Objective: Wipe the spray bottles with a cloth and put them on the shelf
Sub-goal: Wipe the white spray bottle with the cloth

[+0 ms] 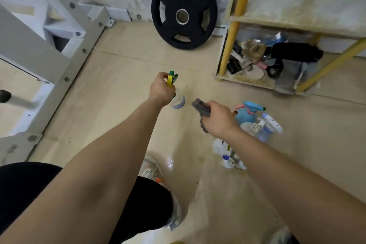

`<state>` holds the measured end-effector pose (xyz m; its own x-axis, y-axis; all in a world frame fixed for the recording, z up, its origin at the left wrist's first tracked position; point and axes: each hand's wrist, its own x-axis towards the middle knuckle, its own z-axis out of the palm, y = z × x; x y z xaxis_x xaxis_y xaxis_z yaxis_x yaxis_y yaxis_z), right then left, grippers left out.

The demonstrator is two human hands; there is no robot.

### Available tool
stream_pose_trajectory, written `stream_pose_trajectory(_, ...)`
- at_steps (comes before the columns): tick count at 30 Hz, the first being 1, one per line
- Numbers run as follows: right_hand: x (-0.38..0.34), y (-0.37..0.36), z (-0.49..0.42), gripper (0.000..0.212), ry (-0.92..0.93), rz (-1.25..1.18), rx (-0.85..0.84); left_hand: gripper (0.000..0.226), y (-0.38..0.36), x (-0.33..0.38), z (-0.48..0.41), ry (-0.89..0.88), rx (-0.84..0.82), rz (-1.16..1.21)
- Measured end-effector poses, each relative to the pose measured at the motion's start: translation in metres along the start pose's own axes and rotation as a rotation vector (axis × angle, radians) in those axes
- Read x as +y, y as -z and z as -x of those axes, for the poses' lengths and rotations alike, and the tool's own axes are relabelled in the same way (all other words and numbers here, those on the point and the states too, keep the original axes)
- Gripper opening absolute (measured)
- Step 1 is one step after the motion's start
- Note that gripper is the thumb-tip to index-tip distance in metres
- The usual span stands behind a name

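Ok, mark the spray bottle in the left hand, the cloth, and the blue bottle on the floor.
clear spray bottle (178,101): head view, on its clear lower body.
cloth (200,106): head view, on the grey bunched end.
blue spray bottle (245,116): head view, on its blue body.

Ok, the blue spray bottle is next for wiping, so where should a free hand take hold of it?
Likely the narrow neck under the trigger head of the blue spray bottle, from above, on the picture's left: it seems upright, the nozzle points right, and the white spray bottles crowd its right and near side.
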<state>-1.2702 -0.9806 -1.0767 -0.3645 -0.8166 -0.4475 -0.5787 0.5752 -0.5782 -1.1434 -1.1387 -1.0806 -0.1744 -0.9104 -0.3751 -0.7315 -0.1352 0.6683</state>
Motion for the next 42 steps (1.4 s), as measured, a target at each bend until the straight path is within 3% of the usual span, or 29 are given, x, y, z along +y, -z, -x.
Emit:
stream_pose_trajectory(12, -0.002, -0.010, -0.002, 0.023, 0.027, -0.081, -0.044, 0.049, -0.006, -0.011, -0.037, -0.020, -0.006, -0.114)
stream_pose_trajectory(17, -0.008, 0.019, 0.033, 0.023, 0.058, -0.126, 0.004, 0.043, 0.002, 0.018, 0.015, -0.199, 0.026, -0.202)
stream_pose_trajectory(19, -0.008, 0.037, 0.052, 0.025, 0.084, -0.135, 0.022, 0.032, 0.003, 0.037, 0.048, -0.220, -0.118, -0.028)
stream_pose_trajectory(21, -0.004, 0.058, 0.075, 0.024, 0.090, -0.155, 0.055, 0.032, 0.003, 0.056, 0.091, -0.171, -0.431, 0.179)
stream_pose_trajectory(24, 0.009, 0.087, 0.106, 0.018, 0.057, -0.180, 0.149, 0.031, -0.001, 0.070, 0.143, -0.147, -0.723, 0.228)
stream_pose_trajectory(26, 0.026, 0.101, 0.123, 0.020, 0.025, -0.189, 0.241, 0.024, -0.007, 0.074, 0.166, -0.190, -0.718, 0.246)
stream_pose_trajectory(30, 0.060, 0.112, 0.145, 0.028, -0.098, -0.226, 0.295, 0.018, -0.034, 0.085, 0.200, -0.178, -0.536, 0.356)
stream_pose_trajectory(34, 0.079, 0.105, 0.157, 0.029, -0.232, -0.672, 0.325, 0.013, -0.077, 0.093, 0.234, -0.117, -0.372, 0.542)
stream_pose_trajectory(36, 0.083, 0.099, 0.162, 0.054, -0.259, -0.846, 0.309, 0.011, -0.100, 0.093, 0.248, -0.132, -0.430, 0.579)
stream_pose_trajectory(38, 0.092, 0.092, 0.165, 0.068, -0.271, -0.826, 0.345, 0.012, -0.117, 0.090, 0.256, -0.180, -0.536, 0.533)
stream_pose_trajectory(42, 0.139, 0.082, 0.163, 0.028, -0.337, -0.764, 0.387, 0.028, -0.133, 0.081, 0.256, -0.170, -0.879, 0.373)
